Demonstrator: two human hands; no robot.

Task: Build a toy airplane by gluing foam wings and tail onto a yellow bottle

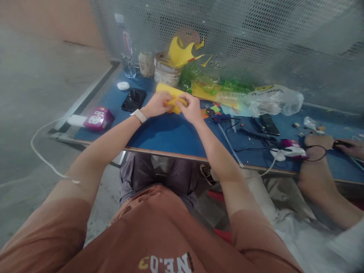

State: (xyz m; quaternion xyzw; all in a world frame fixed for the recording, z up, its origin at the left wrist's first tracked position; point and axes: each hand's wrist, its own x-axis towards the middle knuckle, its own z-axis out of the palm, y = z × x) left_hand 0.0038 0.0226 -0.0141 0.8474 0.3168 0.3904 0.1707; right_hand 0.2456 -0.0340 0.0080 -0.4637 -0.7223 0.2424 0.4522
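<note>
Both of my hands are over the blue table, working on a sheet of yellow paper (166,89). My left hand (158,104) pinches its near edge, and a bit of orange shows by the fingertips. From the other side my right hand (191,107) grips a curled part of the same sheet. The part between the fingertips is bent or rolled; exactly how is too small to make out. Just left of my left hand lies a black phone (133,99). Orange and green paper scraps (215,109) lie to the right of my right hand.
Behind the paper stands a basket (167,74) with cut yellow paper on top. A water bottle (127,57), a jar (146,64), green plastic bottles (196,77) and a plastic bag (274,99) line the back mesh. A glue gun (218,115) lies right; a co-worker's hand (318,143) is farther right.
</note>
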